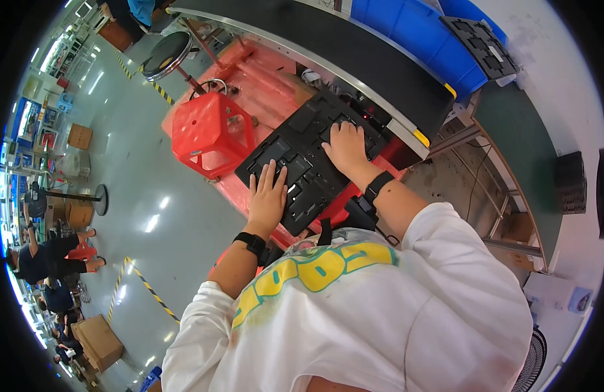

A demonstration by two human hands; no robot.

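Note:
A black moulded tray [318, 157] with shaped recesses lies in front of me, tilted in the view, below the edge of a conveyor. My left hand [268, 199] rests flat over its left part, fingers stretched out and slightly spread. Further right and a little farther off, my right hand [347, 149] lies on the tray with its fingers apart and gently bent. Neither hand grips anything. Whether more trays are stacked beneath this one I cannot tell. Both wrists wear a black band.
Beyond the tray runs a black conveyor belt [354, 49] with a metal edge. A red plastic stool [207, 130] stands at the left, with a round black stool [168, 55] behind it. Blue bins [413, 39] and another black tray [483, 49] are at the far right. A green-topped table [521, 144] stands right.

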